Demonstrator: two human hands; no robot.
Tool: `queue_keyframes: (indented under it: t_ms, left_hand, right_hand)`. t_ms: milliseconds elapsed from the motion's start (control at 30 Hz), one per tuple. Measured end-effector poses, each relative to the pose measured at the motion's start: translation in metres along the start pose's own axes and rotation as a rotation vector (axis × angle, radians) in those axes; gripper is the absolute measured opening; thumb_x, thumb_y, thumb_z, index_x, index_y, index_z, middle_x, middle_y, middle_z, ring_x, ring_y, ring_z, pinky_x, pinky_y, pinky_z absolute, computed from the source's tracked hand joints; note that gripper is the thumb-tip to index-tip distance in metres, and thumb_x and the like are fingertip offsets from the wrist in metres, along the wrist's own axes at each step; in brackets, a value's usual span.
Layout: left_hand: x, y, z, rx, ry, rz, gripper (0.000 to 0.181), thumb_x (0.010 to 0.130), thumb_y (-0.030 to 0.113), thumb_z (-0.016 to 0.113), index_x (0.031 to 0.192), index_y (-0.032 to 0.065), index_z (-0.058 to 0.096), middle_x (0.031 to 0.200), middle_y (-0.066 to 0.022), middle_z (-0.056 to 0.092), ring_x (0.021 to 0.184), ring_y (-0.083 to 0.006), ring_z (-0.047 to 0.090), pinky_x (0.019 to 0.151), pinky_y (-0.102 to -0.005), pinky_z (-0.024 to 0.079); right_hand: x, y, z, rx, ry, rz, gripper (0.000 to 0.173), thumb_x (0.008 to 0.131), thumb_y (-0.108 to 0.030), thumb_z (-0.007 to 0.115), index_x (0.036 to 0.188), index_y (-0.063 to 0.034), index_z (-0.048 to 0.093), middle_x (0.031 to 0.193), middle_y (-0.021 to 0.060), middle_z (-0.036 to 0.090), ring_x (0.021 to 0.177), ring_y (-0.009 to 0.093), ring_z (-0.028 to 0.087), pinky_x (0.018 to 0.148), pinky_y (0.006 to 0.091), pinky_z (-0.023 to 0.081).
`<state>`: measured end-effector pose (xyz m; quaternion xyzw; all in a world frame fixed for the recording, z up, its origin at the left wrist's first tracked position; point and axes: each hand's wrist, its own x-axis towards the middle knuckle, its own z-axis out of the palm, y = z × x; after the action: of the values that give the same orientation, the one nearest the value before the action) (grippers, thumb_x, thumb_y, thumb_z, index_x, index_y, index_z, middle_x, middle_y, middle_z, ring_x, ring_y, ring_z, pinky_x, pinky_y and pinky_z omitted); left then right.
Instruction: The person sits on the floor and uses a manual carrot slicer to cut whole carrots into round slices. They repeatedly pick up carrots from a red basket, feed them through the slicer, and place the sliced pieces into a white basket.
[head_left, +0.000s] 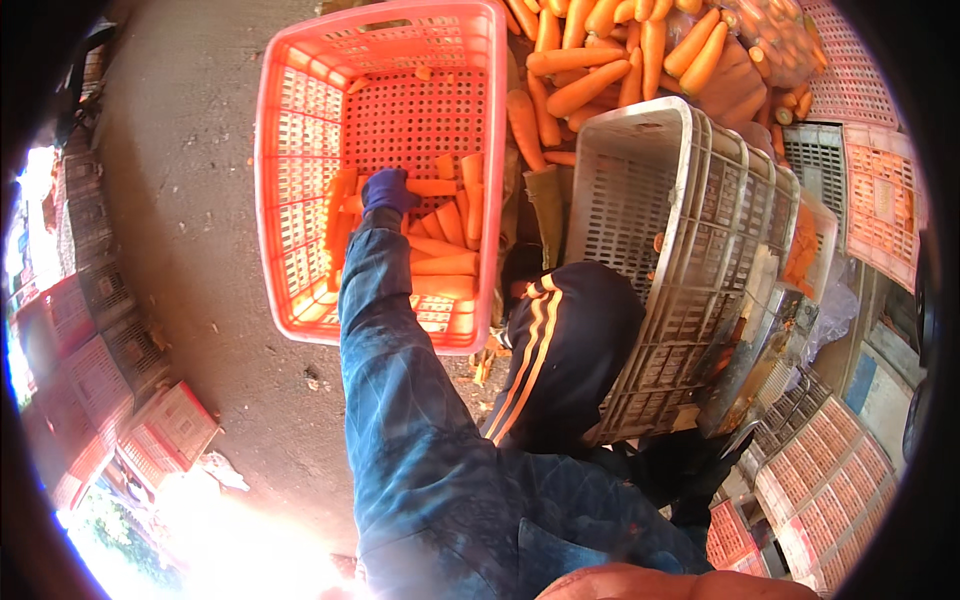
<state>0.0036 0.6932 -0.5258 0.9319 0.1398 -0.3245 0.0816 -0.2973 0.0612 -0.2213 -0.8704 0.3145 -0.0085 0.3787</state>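
Observation:
My left hand (388, 190), in a purple glove, reaches into a red plastic crate (493, 225). Its fingers are closed around a peeled carrot (433, 187), whose end sticks out to the right. More carrots (444, 264) lie in the near part of that crate, and a few small pieces (423, 73) lie at its far end. My right hand is out of view. Beside my bent knee (574, 345), a grey-white plastic crate (615, 195) stands tilted on its side.
A heap of carrots (589, 86) lies beyond the crates, with a bag of carrots (772, 37) behind. At right are a metal-edged stand (757, 360) and orange peelings (802, 251). Stacked crates (82, 375) line the left, across a dirty concrete floor (202, 187).

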Motion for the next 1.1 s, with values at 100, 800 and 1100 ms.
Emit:
queue_keyframes:
  t_ms: [100,800,1100]
  left_hand:
    - [-0.044,-0.003,-0.013,-0.116,0.124,-0.031,0.072,0.064,0.061,0.083,0.119,0.0148,0.071,0.111,-0.0134,0.072,0.105,-0.0315,0.068,0.089,-0.0435,0.054]
    - [-0.373,0.418,-0.085,-0.212,0.525,1.128,0.046,0.075,0.046,0.081,0.104,0.0123,0.071,0.098,-0.0121,0.070,0.082,-0.0343,0.069,0.070,-0.0446,0.055]
    - [-0.386,0.430,-0.068,-0.268,0.623,1.140,0.045,0.077,0.040,0.080,0.110,0.0115,0.069,0.094,-0.0136,0.067,0.076,-0.0341,0.069,0.064,-0.0444,0.055]
  right_hand:
    - [-0.008,0.023,-0.008,0.036,-0.007,-0.012,0.061,0.106,-0.023,0.045,0.156,-0.0059,0.016,0.147,0.0140,0.026,0.134,0.025,0.027,0.111,0.0380,0.023]
    - [-0.007,-0.030,-0.114,0.407,-0.299,-0.039,0.020,0.100,-0.025,0.049,0.099,-0.0066,0.056,0.072,-0.0037,0.048,0.054,0.005,0.044,0.046,0.0215,0.035]
    - [0.006,0.007,-0.093,0.333,-0.320,-0.209,0.031,0.106,-0.033,0.042,0.102,-0.0054,0.056,0.076,-0.0012,0.053,0.065,0.009,0.050,0.056,0.0268,0.043]
